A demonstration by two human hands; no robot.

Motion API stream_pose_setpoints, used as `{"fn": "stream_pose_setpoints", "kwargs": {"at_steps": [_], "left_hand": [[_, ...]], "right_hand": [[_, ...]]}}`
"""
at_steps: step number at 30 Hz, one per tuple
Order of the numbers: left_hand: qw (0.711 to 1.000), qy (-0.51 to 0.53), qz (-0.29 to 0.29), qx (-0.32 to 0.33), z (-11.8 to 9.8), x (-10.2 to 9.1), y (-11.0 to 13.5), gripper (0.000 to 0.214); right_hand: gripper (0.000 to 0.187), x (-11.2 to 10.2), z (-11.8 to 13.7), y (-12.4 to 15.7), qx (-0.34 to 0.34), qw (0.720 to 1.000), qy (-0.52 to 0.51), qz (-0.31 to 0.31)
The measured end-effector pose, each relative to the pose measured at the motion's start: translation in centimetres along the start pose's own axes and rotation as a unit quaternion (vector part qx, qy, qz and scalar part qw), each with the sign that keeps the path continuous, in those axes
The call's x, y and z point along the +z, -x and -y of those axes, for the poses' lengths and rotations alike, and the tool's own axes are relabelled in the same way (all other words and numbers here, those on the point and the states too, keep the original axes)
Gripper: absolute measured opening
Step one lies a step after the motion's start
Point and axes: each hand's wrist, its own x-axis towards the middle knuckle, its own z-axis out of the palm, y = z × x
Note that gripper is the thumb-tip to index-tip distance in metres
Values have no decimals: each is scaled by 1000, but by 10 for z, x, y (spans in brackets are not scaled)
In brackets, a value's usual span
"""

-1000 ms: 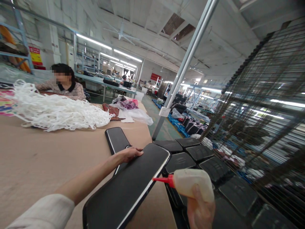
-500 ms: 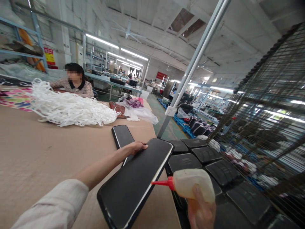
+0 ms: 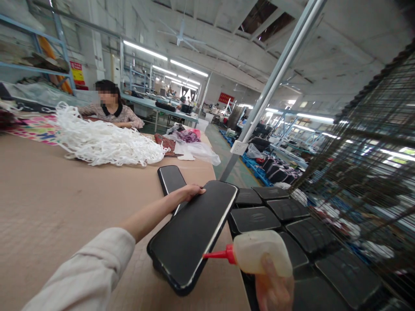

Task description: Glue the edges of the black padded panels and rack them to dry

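Head view: tan table (image 3: 65, 203), factory hall, left hand (image 3: 189, 192) fingers flat on panel (image 3: 194, 233), right hand (image 3: 274, 289) prob. gripping glue bottle (image 3: 259, 252)

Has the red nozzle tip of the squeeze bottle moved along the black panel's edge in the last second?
Yes. The red nozzle tip has slid down the black panel edge, toward its near corner.

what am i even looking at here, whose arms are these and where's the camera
The camera is worn on a person's head and looks forward and down, so the two arms are their own. The left hand rests on the far end of a long black flat panel with a pale edge, tilted over the brown cardboard-covered table. The right hand grips a translucent squeeze bottle with a red nozzle, its tip at the panel's edge. A second black panel and a heap of white straps lie on the table. Another person sits opposite.
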Motion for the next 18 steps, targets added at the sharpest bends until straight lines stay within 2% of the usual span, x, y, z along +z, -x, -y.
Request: {"fn": "stream_pose_setpoints", "kwargs": {"at_steps": [5, 10, 12, 15, 16, 18], "left_hand": [[1000, -2, -22, -5, -6, -1, -4, 23], [998, -3, -57, -4, -16, -5, -4, 24], [997, -2, -76, -2, -20, -7, -3, 25], [996, 1, -89, 6, -23, -8, 0, 26], [996, 2, -87, 10, -23, -8, 2, 26], [997, 2, -78, 15, -22, -6, 8, 25]], "right_hand": [[60, -2, 2, 2, 18, 1000, 15, 18], [63, 4, -9, 13, 67, 997, -28, -11], [66, 3, -16, 13, 96, 994, -37, -41], [69, 2, -13, 2, 166, 972, -91, -141], [68, 3, -8, -5, 171, 965, -117, -162], [64, 6, 11, -21, 133, 965, -148, -168]]}}
